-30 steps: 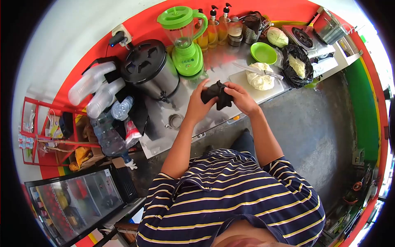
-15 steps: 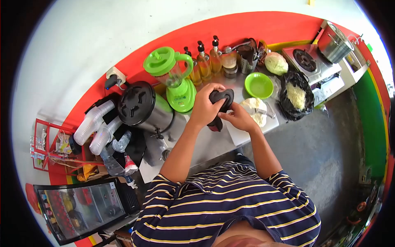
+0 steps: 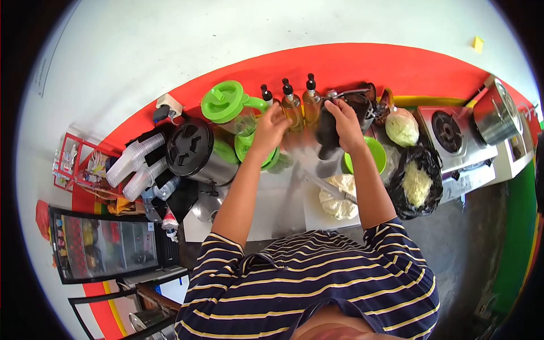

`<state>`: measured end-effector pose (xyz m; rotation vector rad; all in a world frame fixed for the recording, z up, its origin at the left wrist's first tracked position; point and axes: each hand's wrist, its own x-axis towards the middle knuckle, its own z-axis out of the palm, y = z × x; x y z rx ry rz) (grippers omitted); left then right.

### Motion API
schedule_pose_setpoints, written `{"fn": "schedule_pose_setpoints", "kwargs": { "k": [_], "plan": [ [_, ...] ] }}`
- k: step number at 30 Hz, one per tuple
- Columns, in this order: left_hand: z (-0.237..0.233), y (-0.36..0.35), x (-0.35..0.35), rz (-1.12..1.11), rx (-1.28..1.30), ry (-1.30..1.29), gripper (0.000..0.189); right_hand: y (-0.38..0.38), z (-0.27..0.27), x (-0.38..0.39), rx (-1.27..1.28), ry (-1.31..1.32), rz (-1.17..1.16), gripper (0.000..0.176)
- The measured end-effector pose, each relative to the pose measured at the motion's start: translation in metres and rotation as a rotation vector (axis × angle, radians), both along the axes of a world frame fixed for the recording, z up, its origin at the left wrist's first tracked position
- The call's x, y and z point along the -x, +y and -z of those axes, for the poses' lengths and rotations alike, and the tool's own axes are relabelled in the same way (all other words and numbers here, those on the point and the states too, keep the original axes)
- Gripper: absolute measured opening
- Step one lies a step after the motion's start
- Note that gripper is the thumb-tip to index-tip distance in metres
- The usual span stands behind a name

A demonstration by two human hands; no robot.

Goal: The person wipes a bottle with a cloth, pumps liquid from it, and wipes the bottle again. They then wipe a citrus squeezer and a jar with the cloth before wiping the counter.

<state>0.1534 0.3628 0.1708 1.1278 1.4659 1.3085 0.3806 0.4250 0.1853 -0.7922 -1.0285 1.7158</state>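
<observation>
My right hand [image 3: 347,126] pinches a black, cloth-like item [image 3: 327,131], blurred by motion, in front of the pump bottles. My left hand [image 3: 271,130] is raised near the green blender [image 3: 225,103], its fingers apart and nothing in them. Under my right forearm a green bowl [image 3: 375,154] is partly hidden. Cut pale cabbage [image 3: 339,205] lies on a white board [image 3: 317,211], with a knife [image 3: 331,188] across it.
Three pump bottles [image 3: 292,107] stand by the wall. To the right are a whole cabbage [image 3: 402,127], a black bag of shreds [image 3: 416,186] and a stove [image 3: 447,131] with a pot [image 3: 497,116]. A steel container [image 3: 218,164] and stacked cups [image 3: 133,161] are at left.
My hands have moved apart. The black item has left my left hand and hangs from my right, farther right. The camera view has shifted, so the counter appears lower.
</observation>
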Motion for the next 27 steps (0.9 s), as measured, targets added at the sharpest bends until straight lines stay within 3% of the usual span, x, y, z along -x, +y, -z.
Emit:
{"fn": "schedule_pose_setpoints", "kwargs": {
  "k": [1,2,4,5,6,8,12,19,25,27],
  "plan": [
    [0.011,0.0,-0.011,-0.045,0.013,-0.02,0.09,0.017,0.006,0.001,-0.057,-0.162,-0.011,0.029],
    [0.024,0.007,-0.014,-0.063,0.016,-0.022,0.09,0.032,0.013,0.0,-0.055,-0.164,-0.03,0.029],
    [0.047,0.014,-0.02,-0.205,-0.069,0.327,0.094,0.046,0.008,-0.002,-0.394,-0.944,0.053,0.045],
    [0.056,0.019,-0.019,-0.197,-0.065,0.282,0.102,0.058,0.03,-0.001,-0.554,-0.999,0.131,0.057],
    [0.062,0.022,-0.023,-0.214,-0.059,0.273,0.102,0.063,0.032,0.0,-0.561,-1.004,0.111,0.057],
    [0.072,0.033,-0.032,-0.337,-0.013,0.468,0.111,0.073,0.036,-0.001,-0.631,-1.283,-0.045,0.062],
    [0.065,0.051,-0.049,-0.471,0.066,0.47,0.116,0.084,0.021,0.004,-0.676,-1.238,-0.089,0.067],
    [0.071,0.078,-0.052,-0.689,-0.093,0.456,0.105,0.12,0.034,0.036,-0.708,-0.95,0.021,0.068],
    [0.054,0.087,-0.065,-0.798,-0.004,0.491,0.095,0.126,0.039,0.054,-0.777,-0.97,-0.037,0.048],
    [0.063,0.086,-0.073,-0.811,-0.009,0.499,0.093,0.118,0.041,0.05,-0.882,-0.988,0.059,0.042]
  ]
}}
